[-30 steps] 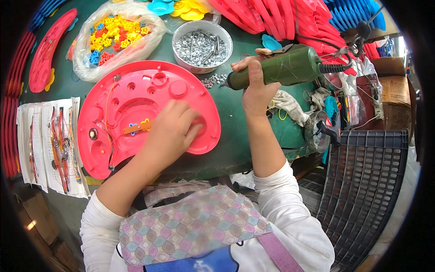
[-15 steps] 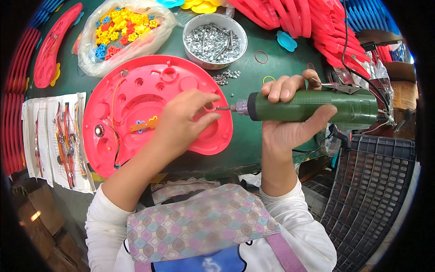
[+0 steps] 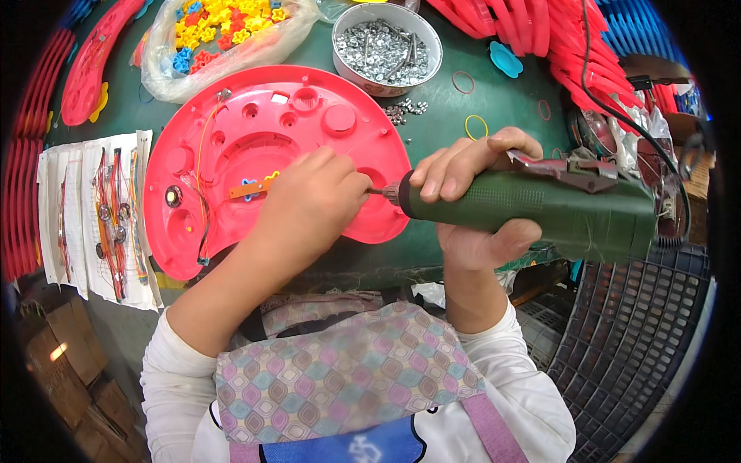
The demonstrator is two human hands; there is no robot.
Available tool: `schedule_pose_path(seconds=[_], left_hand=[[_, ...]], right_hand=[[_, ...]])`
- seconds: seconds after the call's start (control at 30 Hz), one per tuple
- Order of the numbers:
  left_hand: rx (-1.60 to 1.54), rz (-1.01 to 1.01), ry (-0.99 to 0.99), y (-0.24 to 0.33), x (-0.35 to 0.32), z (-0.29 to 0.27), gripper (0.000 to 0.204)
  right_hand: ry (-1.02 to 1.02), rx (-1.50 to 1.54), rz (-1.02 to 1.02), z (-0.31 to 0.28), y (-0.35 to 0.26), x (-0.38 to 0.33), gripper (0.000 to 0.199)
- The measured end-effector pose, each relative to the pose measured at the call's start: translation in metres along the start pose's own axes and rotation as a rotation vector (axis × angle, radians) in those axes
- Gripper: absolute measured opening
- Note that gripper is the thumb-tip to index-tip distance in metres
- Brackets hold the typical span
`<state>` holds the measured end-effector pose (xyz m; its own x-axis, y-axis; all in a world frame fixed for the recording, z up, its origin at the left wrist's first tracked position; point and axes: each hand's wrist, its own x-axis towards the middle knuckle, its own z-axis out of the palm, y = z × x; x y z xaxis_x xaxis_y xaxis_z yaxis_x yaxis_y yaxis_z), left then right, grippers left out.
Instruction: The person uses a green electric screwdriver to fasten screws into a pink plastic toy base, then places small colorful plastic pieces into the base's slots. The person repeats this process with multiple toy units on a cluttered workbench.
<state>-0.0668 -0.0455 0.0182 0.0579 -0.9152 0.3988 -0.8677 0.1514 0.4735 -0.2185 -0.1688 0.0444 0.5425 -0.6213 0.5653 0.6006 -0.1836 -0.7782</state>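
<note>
Head view: a green tabletop [image 3: 432,127] carries a pink-red plastic shell [image 3: 251,158]. Right of it, a green power screwdriver [image 3: 548,204] has the right hand [image 3: 482,245] wrapped around it; the left hand [image 3: 316,197], over the shell, pinches together. An orange strip [image 3: 245,190] shows beside that hand; its fingers clasp the thin bit [image 3: 376,191].

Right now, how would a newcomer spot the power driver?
Find the big pink plastic shell on the green table. At its right edge, the right hand grips the power driver, a thick cylinder with its tip toward the left hand. Its dark-green barrel stands out from the shell and the white bowl of metal parts.
</note>
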Motion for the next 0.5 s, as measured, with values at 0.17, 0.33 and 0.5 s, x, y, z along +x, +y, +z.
schedule_pose_path(seconds=[0.17,0.33,0.5], left_hand=[[-0.012,-0.038,0.027,-0.002,-0.007,-0.002,0.014],[-0.051,-0.083,-0.022,-0.006,-0.01,-0.004,0.018],[-0.069,-0.105,-0.005,-0.006,-0.01,-0.001,0.015]], right_hand=[[0.061,-0.108,0.104,0.011,-0.004,-0.008,0.082],[0.062,-0.093,0.128,0.009,0.004,-0.009,0.076],[0.026,-0.059,0.189,0.013,0.007,-0.006,0.073]])
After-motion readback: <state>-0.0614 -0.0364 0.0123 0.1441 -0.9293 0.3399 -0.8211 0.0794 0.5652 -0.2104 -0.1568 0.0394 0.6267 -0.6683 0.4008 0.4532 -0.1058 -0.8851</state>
